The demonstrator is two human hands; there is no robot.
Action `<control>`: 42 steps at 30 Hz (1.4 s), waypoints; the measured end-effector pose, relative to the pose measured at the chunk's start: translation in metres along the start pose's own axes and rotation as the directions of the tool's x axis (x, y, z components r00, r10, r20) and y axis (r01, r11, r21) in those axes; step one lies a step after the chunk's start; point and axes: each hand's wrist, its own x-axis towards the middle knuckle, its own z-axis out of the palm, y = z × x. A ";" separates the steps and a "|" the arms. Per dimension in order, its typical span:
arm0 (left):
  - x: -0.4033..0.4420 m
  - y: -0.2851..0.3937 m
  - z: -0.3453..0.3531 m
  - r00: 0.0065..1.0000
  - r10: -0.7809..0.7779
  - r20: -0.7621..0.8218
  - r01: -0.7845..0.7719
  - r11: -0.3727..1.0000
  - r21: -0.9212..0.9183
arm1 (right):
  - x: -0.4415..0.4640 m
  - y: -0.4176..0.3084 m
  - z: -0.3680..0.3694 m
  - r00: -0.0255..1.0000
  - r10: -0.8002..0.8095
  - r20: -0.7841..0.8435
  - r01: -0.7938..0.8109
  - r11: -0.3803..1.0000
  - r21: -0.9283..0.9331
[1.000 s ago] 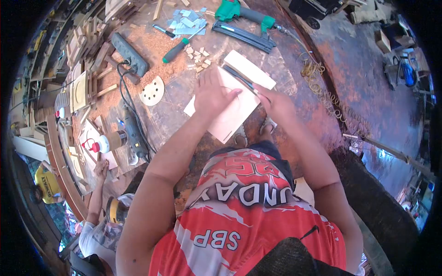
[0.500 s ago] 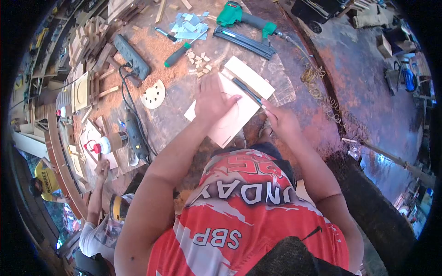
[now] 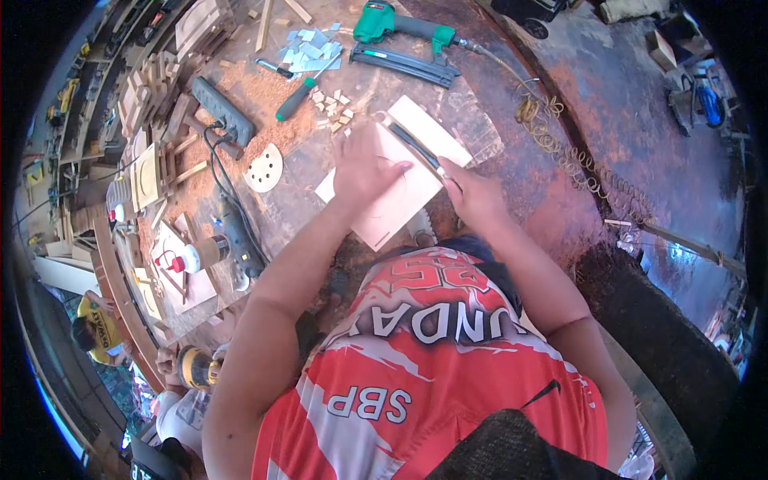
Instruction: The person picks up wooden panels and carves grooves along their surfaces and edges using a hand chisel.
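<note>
A pale flat wooden board (image 3: 392,212) lies at the bench edge in front of me. My left hand (image 3: 364,170) rests flat on its left side, fingers spread and thumb stretched to the right. Along the board's right side runs a slim dark tool (image 3: 414,146), and my right hand (image 3: 470,190) is closed around its near end. Whether it is a file or a blade cannot be made out. Just beyond the tool sits a pale wooden strip (image 3: 432,132), roughly parallel to it.
A green nail gun (image 3: 404,44) with a coiled air hose (image 3: 552,136) lies at the back. Around the left are a screwdriver (image 3: 296,100), small wood blocks (image 3: 332,110), a sanding disc (image 3: 262,168), a power strip (image 3: 224,108) and a glue bottle (image 3: 196,256). A co-worker's hand (image 3: 166,362) is near a yellow tool (image 3: 196,368).
The view has shifted slightly. My right hand and the dark tool have slid a little forward along the board. The co-worker's hand has drawn back from beside the glue bottle.
</note>
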 end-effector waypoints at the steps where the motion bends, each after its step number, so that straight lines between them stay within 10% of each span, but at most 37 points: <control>1: 0.000 0.003 0.000 1.000 0.004 0.002 -0.004 1.000 0.001 | -0.006 0.005 0.003 1.000 0.003 -0.003 -0.003 1.000 0.001; 42: 0.009 0.000 0.005 0.989 0.022 -0.146 -0.023 1.000 -0.009 | 0.005 0.008 0.003 0.999 0.010 0.043 -0.005 0.993 -0.120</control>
